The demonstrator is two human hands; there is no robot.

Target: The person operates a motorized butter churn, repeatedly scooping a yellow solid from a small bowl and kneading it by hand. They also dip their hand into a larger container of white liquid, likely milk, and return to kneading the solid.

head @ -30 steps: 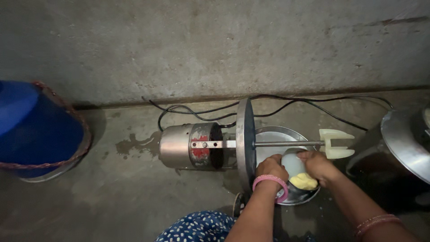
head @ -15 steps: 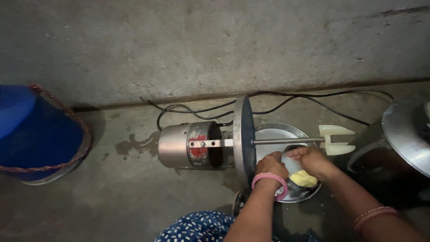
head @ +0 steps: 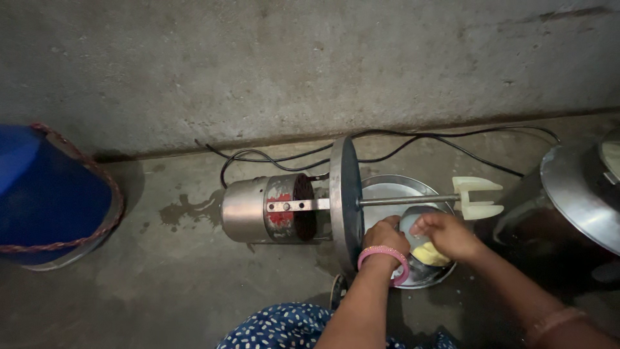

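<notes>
Right beside the motor machine (head: 284, 208) on the floor, both hands squeezed a yellow lump (head: 427, 253) over the steel plate (head: 394, 189), left hand (head: 385, 236) steadying, right hand (head: 445, 234) pressing, so bits fell in.

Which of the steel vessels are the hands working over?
The shallow steel plate under the motor's shaft. Both hands, left and right, are over it; the big steel pot at right is untouched.

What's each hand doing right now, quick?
Left hand: closed on the small steel bowl over the steel plate.
Right hand: fingers curled on the bowl's yellow lump.
</notes>
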